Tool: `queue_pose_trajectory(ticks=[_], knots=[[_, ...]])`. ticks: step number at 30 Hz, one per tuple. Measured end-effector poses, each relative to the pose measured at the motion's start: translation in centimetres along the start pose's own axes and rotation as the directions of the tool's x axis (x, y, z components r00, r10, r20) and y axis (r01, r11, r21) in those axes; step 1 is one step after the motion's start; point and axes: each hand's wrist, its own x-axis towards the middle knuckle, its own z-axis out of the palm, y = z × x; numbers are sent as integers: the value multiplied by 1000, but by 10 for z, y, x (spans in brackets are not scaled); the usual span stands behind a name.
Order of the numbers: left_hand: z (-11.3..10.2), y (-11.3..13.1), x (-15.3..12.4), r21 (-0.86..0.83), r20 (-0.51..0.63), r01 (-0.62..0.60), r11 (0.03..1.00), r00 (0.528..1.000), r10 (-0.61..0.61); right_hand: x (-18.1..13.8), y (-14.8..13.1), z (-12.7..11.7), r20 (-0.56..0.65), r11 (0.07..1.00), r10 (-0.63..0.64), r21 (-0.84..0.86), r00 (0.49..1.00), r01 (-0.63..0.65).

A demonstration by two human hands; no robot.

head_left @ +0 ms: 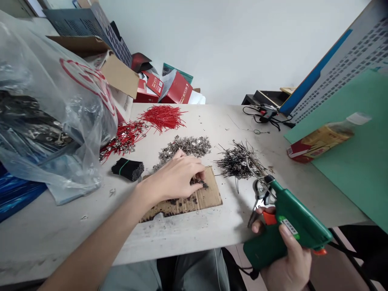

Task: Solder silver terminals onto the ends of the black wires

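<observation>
My left hand (pixel 178 176) rests on a brown cardboard pad (pixel 209 196), its fingers pinched together on small dark metal parts at the pad's upper edge. My right hand (pixel 286 258) grips a green soldering gun (pixel 287 226) by its handle, a finger on the orange trigger. The gun's metal tip points up and left toward a heap of black wire pieces (pixel 239 161). A pile of small silver terminals (pixel 188 147) lies just beyond my left hand.
A large plastic bag (pixel 51 117) of parts fills the left side. Red wires (pixel 163 117), red wires with terminals (pixel 124 139) and a black wire bundle (pixel 129 169) lie on the white table (pixel 188 230). A bottle (pixel 327 137) lies on a green board (pixel 357 161) at right.
</observation>
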Motion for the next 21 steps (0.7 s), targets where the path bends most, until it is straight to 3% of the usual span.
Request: queue_pose_trajectory(ticks=[11, 21], knots=[[4, 2, 0, -24, 25, -21, 999, 999, 22, -3, -7, 8, -25, 1000, -20, -12, 999, 20], [9, 4, 2, -30, 16, -46, 998, 999, 47, 0, 0, 1, 39, 999, -47, -12, 998, 48]])
